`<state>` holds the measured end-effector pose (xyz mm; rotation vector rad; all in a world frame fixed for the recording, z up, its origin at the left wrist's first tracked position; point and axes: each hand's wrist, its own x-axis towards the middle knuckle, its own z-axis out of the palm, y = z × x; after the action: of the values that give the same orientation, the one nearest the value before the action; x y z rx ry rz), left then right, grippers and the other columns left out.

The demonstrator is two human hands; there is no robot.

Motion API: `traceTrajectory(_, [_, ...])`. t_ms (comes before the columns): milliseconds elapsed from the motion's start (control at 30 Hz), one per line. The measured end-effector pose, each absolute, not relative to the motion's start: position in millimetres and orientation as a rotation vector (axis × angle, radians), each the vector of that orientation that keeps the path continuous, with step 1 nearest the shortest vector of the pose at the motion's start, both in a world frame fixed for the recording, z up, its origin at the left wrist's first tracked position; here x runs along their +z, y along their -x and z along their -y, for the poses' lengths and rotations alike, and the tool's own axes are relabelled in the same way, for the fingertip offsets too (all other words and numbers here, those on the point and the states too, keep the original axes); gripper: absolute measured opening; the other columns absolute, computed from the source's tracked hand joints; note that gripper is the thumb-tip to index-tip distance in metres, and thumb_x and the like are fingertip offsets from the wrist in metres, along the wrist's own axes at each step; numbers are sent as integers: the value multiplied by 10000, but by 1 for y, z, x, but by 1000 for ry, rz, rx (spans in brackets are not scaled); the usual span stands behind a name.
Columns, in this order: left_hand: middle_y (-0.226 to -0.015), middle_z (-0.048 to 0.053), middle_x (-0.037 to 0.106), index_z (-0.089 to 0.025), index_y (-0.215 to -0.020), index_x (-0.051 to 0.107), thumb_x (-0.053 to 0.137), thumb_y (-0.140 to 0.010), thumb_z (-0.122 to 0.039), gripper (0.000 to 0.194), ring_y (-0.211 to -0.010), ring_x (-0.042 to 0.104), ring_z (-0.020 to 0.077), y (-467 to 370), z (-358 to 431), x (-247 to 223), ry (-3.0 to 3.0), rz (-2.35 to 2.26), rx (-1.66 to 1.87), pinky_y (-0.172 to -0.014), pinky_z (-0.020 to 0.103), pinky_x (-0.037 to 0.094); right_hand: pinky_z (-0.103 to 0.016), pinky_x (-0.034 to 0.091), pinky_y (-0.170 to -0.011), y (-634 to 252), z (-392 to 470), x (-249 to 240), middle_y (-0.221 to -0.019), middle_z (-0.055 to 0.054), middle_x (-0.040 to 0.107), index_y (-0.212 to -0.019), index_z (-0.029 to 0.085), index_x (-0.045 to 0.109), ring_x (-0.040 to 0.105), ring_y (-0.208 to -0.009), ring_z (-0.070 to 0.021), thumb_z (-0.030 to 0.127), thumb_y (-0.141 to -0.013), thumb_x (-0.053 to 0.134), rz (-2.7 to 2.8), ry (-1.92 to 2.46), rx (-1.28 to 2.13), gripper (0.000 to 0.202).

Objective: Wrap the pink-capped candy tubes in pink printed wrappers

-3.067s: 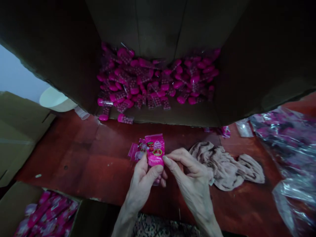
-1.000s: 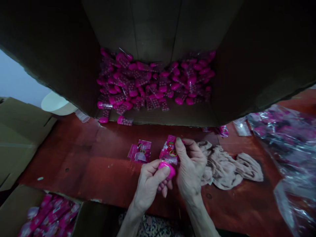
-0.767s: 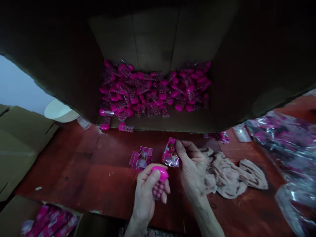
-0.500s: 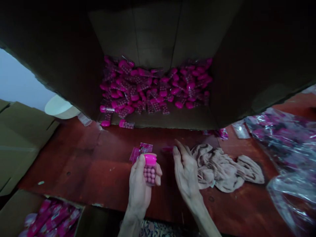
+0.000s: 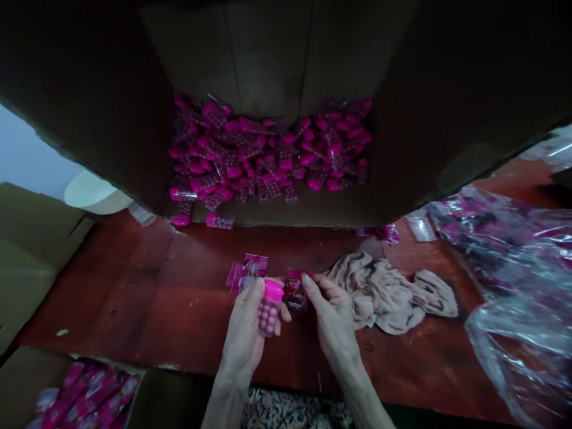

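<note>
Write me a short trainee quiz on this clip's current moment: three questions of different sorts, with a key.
1. True or false: the left hand holds a capped container of pink balls.

2. Multiple choice: where does the crumpled cloth lie?
A) In the left hand
B) On the red table, to the right of the right hand
C) Over the pale bowl

3. Fill in the blank: the heaped containers in the large cardboard box have caps coloured ____.

Key: 1. True; 2. B; 3. pink
</note>
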<state>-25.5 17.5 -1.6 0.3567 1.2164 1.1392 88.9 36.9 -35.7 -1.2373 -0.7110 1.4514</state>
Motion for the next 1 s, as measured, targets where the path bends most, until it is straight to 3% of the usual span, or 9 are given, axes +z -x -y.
traceTrajectory(133, [-492,6,592,-126,-867,655,561,-786,-421,321,-376,418,40,20,-15,-5,-514,-1276,1066,-371,134,304,-264,453,-654,-89,-36,-37,-682,1,658,-724,169,660,577,-658,-144,340,-728,675,834,1325,1363,172])
traceTrajectory(333, [-465,-8,570,-122,-771,665,605,-744,-426,311,-367,424,39,19,-18,-7,-480,-1351,1101,-350,132,299,-232,426,-534,-88,-39,-37,-626,8,618,-707,154,649,535,-574,-124,388,-768,620,911,1399,1284,244])
traceTrajectory(467, [-477,13,586,-99,-712,641,599,-743,-436,341,-386,454,51,26,-23,-6,-245,-1313,1235,-368,142,339,-239,452,-528,-94,-31,-36,-737,-16,628,-904,161,627,549,-602,-125,412,-827,534,885,1488,1151,278])
traceTrajectory(667, [-480,19,584,-86,-829,642,581,-771,-417,342,-389,460,52,37,-24,-3,-53,-1239,1293,-359,127,344,-293,500,-686,-90,-16,-29,-864,-20,603,-1012,227,605,586,-761,-148,209,-784,614,1269,1367,911,229])
traceTrajectory(1000, [-482,17,575,-93,-914,663,503,-829,-427,380,-363,445,48,24,-15,0,-68,-1123,1212,-359,134,346,-290,505,-651,-83,-24,-31,-817,-46,640,-982,213,643,608,-731,-166,62,-808,517,1498,1274,491,263])
